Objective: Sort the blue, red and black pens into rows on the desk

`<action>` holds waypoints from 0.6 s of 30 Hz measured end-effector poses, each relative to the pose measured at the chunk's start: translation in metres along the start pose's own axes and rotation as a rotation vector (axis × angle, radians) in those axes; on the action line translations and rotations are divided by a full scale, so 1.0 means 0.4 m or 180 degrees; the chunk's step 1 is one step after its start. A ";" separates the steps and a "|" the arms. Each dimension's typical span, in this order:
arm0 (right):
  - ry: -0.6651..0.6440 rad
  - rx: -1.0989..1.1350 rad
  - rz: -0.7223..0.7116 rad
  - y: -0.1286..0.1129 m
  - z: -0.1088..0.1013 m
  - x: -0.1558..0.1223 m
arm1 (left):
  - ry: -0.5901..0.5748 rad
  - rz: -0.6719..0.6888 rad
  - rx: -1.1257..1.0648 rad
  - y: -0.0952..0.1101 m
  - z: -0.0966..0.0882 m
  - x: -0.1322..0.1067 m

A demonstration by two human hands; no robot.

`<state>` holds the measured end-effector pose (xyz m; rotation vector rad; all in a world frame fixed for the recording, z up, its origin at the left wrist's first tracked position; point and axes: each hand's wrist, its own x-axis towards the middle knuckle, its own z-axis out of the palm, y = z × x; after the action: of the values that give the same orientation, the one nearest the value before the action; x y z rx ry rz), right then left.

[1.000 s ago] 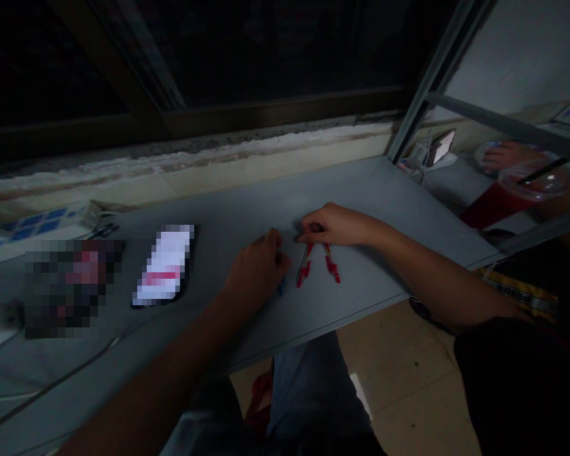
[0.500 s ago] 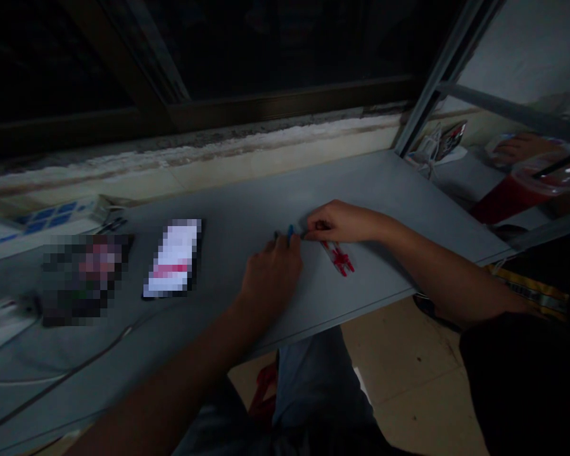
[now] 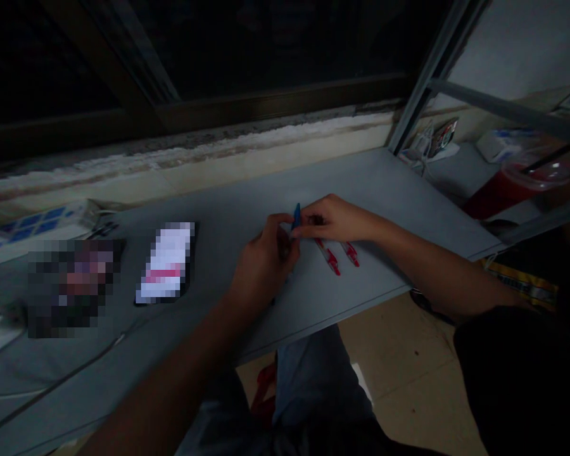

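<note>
We have our left hand (image 3: 266, 261) closed around a slim blue pen (image 3: 296, 217), pinching it between thumb and fingers, with its blue tip standing up above the knuckles. The light is poor, so we can only say that the rest of the pen appears to run down behind the hand. Our right hand (image 3: 335, 219) comes in from the other side, curled rather than spread, and its fingertips (image 3: 300, 232) touch or almost touch the blue pen; we cannot tell whether they grip it. Just below the right hand, two red-marked pens (image 3: 339, 256) lie side by side on the grey tabletop (image 3: 375, 190), apart from the blue pen.

Further left on the tabletop lie a phone (image 3: 165, 261) with a pixelated screen and a pixelated dark object (image 3: 71, 286). Beyond them sit a blue-and-white box (image 3: 42, 221) and a small dark tool (image 3: 102, 230). A thin cable (image 3: 52, 381) crosses the near part of the tabletop. Past a metal frame (image 3: 420, 82) on the right, a red cup (image 3: 503, 190) stands with a clear domed lid and a straw. Below the table edge we see our knee in jeans (image 3: 313, 380) and the beige floor tiles (image 3: 408, 361).
</note>
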<state>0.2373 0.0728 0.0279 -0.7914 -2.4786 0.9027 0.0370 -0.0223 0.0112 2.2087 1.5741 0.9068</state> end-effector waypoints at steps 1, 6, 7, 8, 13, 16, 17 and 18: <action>-0.0028 0.0127 0.0055 -0.002 0.001 0.000 | 0.0074 0.0093 -0.0221 0.001 0.001 -0.001; -0.0343 0.0857 0.0213 0.001 0.006 0.002 | 0.0102 0.0238 -0.0912 0.007 0.007 -0.010; -0.0411 0.0971 0.0194 0.002 0.007 0.003 | 0.0100 0.0236 -0.1002 0.007 0.009 -0.011; -0.0463 0.1059 0.0177 0.004 0.008 0.004 | 0.0089 0.0234 -0.1085 0.006 0.011 -0.011; -0.0324 0.1199 0.0256 0.012 0.008 0.009 | 0.0058 0.0056 -0.1344 -0.005 0.015 -0.004; -0.0029 0.1155 0.0389 0.011 0.005 0.012 | -0.0051 -0.0122 -0.1042 -0.009 0.008 0.004; 0.0039 0.1128 0.0425 0.011 0.004 0.013 | -0.0128 -0.0149 -0.0921 -0.009 0.005 0.005; 0.0093 0.1107 0.0458 0.010 0.002 0.014 | -0.0210 -0.0162 -0.0824 -0.009 0.002 0.006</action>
<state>0.2341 0.0784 0.0253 -0.8580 -2.1731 1.3174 0.0354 -0.0187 0.0096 1.9900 1.3902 0.9534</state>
